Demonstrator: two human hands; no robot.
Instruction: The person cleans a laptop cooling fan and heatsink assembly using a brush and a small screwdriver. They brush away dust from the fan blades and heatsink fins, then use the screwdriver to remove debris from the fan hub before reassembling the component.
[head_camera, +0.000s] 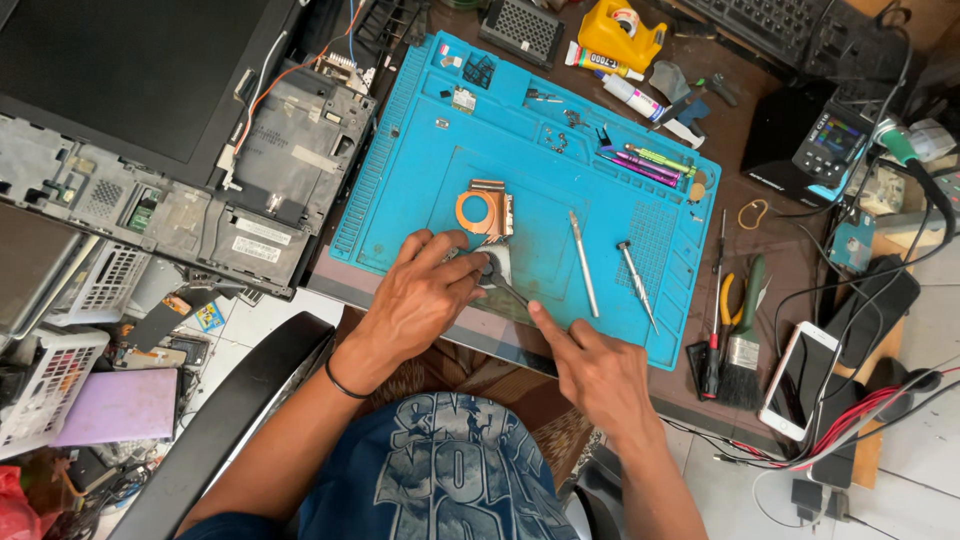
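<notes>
— Two hands are down on the bright blue silicone work mat (400, 215), both of them mine. My left hand (425, 300) lies cupped over a small grey metal part (493, 266), fingers curled loosely around it; I cannot tell whether they actually pinch it.

— And the right?

— My right hand (600, 372) has the index finger stretched out, its tip pressing on the near end of a thin dark tool (510, 292) that runs up to that part. The other fingers are folded in.

— Where is the part, exactly?

— Near the mat's front edge, just below the copper-coloured round heat sink with fins (485, 212).

— What worries you?

— Slipping, I judge. If the fingertip pushes too hard, the tool could skid off and scratch the part or jab my left fingers. Two slim silver screwdrivers (583, 262) lie loose just right of my hands; a sweep of the wrist could roll them off the mat. Tiny screws (560, 140) sit farther up, and a jolt might scatter them. The opened grey laptop chassis (190, 205) stands well apart on the left.
</notes>
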